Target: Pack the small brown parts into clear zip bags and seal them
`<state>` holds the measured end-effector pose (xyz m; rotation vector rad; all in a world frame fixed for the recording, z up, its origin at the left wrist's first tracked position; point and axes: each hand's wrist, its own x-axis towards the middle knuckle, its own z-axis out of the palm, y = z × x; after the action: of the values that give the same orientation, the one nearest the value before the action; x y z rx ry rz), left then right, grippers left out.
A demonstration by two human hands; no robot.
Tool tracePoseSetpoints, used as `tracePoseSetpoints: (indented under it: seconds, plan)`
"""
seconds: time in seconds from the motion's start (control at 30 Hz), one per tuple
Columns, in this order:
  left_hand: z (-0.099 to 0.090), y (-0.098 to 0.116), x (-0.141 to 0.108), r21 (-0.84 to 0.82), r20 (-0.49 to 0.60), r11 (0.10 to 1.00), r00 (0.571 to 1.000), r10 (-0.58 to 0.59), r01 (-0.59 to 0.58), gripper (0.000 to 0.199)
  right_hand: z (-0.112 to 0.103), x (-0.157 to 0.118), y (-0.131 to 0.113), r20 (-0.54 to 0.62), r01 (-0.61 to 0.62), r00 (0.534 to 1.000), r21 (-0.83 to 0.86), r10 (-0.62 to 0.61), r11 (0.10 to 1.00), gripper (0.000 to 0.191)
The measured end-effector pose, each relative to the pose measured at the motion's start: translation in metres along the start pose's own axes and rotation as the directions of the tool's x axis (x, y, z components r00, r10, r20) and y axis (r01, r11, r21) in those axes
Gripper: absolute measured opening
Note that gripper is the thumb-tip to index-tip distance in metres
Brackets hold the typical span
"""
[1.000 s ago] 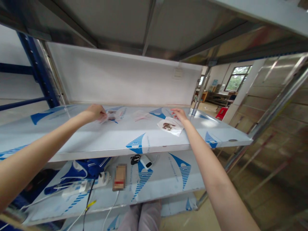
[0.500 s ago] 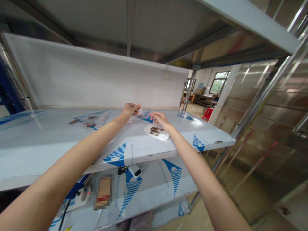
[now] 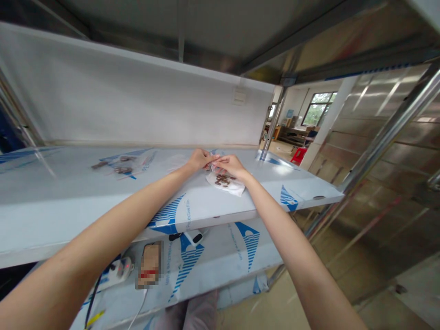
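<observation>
My left hand (image 3: 202,159) and my right hand (image 3: 229,165) meet over the film-covered shelf (image 3: 161,183). The fingers of both are pinched on a small clear plastic bag (image 3: 213,167) between them. Just below my right hand, several small brown pieces (image 3: 223,180) lie on a white sheet or pouch (image 3: 237,187). Further left on the shelf, clear bags (image 3: 125,166) with brown pieces in them lie together. Another faint clear bag (image 3: 177,162) rests left of my left hand.
A lower shelf (image 3: 223,256) holds a phone-like object (image 3: 149,266), a power strip (image 3: 118,270) with cables and a white device (image 3: 195,237). Metal posts (image 3: 275,123) stand at the right, and an upper shelf (image 3: 213,36) hangs overhead. Behind is a white panel (image 3: 154,101).
My hands have come together, my left moving right to meet my right. The small clear bag is now between both hands' fingers. The view has shifted slightly.
</observation>
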<state>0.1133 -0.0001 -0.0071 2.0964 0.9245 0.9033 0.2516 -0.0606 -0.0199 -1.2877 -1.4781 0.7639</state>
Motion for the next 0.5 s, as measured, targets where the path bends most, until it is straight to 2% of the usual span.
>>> tracePoseSetpoints:
  seconds: [0.1, 0.23, 0.37, 0.43, 0.5]
  plan:
    - [0.0002, 0.0010, -0.0009, -0.083, 0.029, 0.996, 0.999, 0.038, -0.035, 0.035, -0.0020, -0.0009, -0.0022, -0.005, -0.001, 1.000, 0.021, 0.001, 1.000, 0.007]
    - [-0.0019, -0.0008, -0.0014, -0.189, 0.164, 0.981, 0.983, 0.080, -0.048, 0.017, -0.0023, -0.0019, -0.0035, -0.044, -0.022, 0.999, -0.027, 0.021, 0.999, 0.011]
    - [-0.0013, -0.0022, -0.0014, -0.038, 0.154, 0.990, 0.978, 0.138, -0.133, 0.017, -0.0041, -0.0020, -0.0023, -0.132, -0.013, 0.991, -0.269, -0.023, 0.963, 0.015]
    - [0.0000, 0.0002, -0.0026, 0.070, 0.145, 0.975, 0.969, 0.201, -0.213, 0.022, -0.0067, -0.0014, -0.0016, -0.225, -0.014, 0.970, -0.424, -0.091, 0.906, 0.017]
    - [0.0009, 0.0049, -0.0053, 0.153, 0.127, 0.948, 0.957, 0.262, -0.280, 0.023, -0.0089, -0.0001, -0.0004, -0.296, -0.015, 0.943, -0.499, -0.154, 0.866, 0.020]
